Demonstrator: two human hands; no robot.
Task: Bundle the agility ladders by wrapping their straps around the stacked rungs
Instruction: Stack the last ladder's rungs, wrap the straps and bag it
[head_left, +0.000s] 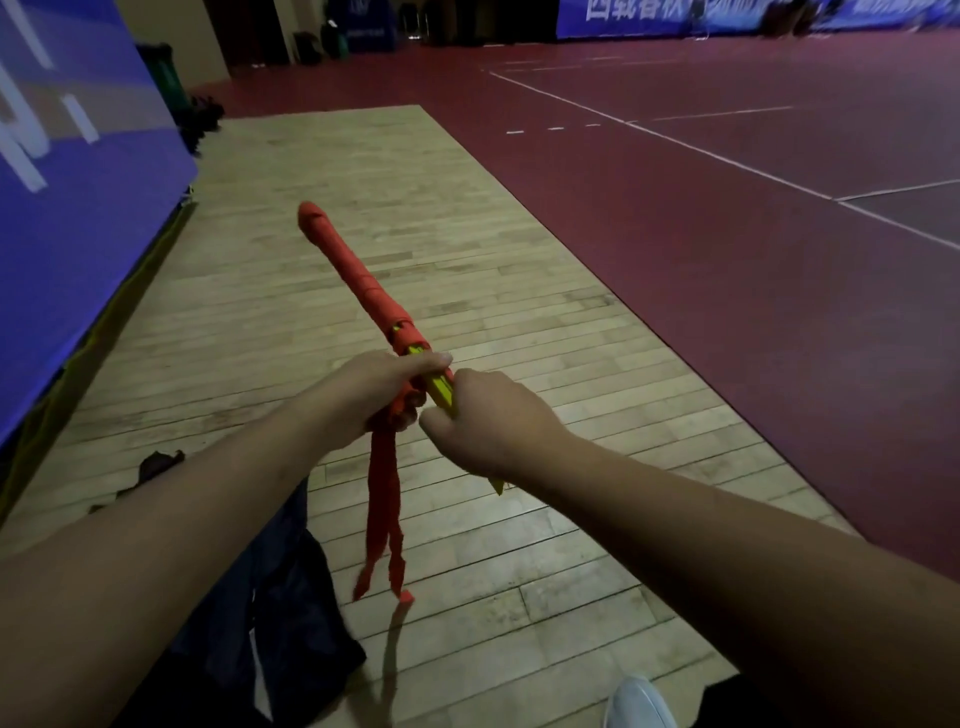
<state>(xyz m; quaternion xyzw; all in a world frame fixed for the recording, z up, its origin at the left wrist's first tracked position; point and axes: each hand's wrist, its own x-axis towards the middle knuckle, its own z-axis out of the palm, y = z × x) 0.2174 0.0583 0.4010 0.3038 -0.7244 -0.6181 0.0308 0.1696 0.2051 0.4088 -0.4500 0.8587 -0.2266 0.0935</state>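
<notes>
The bundle (358, 280) of flat yellow rungs (439, 389), mostly wound in red-orange strap (383, 499), hangs in the air above the wooden floor (467, 260), with limp strap ends dangling. The left hand (374, 395) grips the wrapped part and the right hand (488, 426) grips the bare rungs. A dark cloth (280, 597) lies below.

From the left hand (371, 397), with the right hand (491, 423) at its three o'clock, the rung bundle (358, 280) extends toward eleven o'clock, strap ends (383, 519) hang toward six o'clock, and a bag (275, 623) lies at seven.

open wooden floor (467, 270) ahead, blue banner wall (78, 208) close left, dark bag (270, 613) underfoot
</notes>
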